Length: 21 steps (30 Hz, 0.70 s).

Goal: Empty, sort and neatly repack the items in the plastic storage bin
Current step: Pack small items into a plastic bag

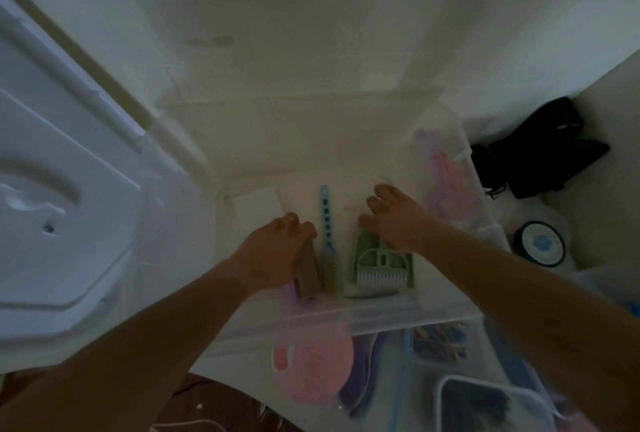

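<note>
Both my arms reach down into the clear plastic storage bin (381, 319). My left hand (277, 251) is closed around a brown block-shaped item (308, 275) standing at the bin's floor. Right beside it lies a blue-handled brush (326, 223) with tan bristles. My right hand (394, 217) hovers with fingers spread over the top of a green mini dustpan with its white-bristled brush (377, 269); whether it touches is unclear. A white flat box (258, 208) lies at the bin's far left. Pink-purple items (446, 178) lean along the right wall.
The bin's white lid (65, 189) stands at the left. Outside the bin near me lie a pink round item (311, 366), a pouch of coloured bits (438, 341) and a clear container (491, 404). At the right sit a black bag (543, 151) and a round tin (538, 243).
</note>
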{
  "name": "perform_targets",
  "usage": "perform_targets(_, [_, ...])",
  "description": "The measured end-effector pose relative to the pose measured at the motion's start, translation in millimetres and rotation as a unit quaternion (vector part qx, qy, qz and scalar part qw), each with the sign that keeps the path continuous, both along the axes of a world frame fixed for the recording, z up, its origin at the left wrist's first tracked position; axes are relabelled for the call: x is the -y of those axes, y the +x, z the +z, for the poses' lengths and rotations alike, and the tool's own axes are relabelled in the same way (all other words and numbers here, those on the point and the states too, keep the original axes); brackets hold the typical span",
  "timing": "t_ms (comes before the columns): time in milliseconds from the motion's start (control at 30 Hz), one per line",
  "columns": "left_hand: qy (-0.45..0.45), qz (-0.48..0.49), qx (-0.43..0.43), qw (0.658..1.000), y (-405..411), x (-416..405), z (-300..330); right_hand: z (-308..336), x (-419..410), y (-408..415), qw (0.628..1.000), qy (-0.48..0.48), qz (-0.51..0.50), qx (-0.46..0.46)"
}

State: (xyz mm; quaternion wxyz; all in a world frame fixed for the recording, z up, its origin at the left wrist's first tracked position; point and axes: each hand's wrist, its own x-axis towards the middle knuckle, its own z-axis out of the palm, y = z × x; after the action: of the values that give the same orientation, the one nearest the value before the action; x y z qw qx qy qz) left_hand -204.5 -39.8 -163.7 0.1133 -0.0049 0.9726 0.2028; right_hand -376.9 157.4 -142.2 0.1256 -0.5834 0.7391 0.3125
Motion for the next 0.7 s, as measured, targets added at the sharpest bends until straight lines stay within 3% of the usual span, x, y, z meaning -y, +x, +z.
perform_targets(67, [-0.007, -0.006, -0.019, 1.0, 0.5, 1.1, 0.6, 14.0, 4.8, -6.1, 0.999, 0.035, 0.014, -0.024])
perform_targets(167, [0.013, -0.027, -0.074, 0.997, -3.8, -1.3, 2.4, 36.8, 6.2, -17.7, 0.996, 0.006, 0.016, -0.084])
perform_targets(300, [0.126, -0.114, -0.059, 0.984, -24.5, -29.6, 21.5, 47.5, 0.6, -32.3, 0.986, -0.098, -0.059, -0.122])
perform_targets(400, [0.161, -0.167, 0.095, 0.968, -40.7, -66.1, 25.6, 47.6, -5.4, -35.4, 0.984, -0.107, -0.099, -0.101])
perform_targets(500, [0.103, -0.204, 0.227, 0.947, -53.4, -96.6, 18.2, 46.9, -12.3, -31.7, 0.983, -0.108, -0.114, -0.089])
perform_targets(567, [0.077, -0.206, 0.274, 0.936, -58.2, -103.6, 11.7, 47.0, -15.9, -29.6, 0.983, -0.116, -0.113, -0.09])
perform_targets(700, [0.109, -0.146, 0.323, 0.929, -57.7, -99.8, 9.7, 50.0, -21.2, -20.0, 0.984, -0.094, -0.104, -0.111])
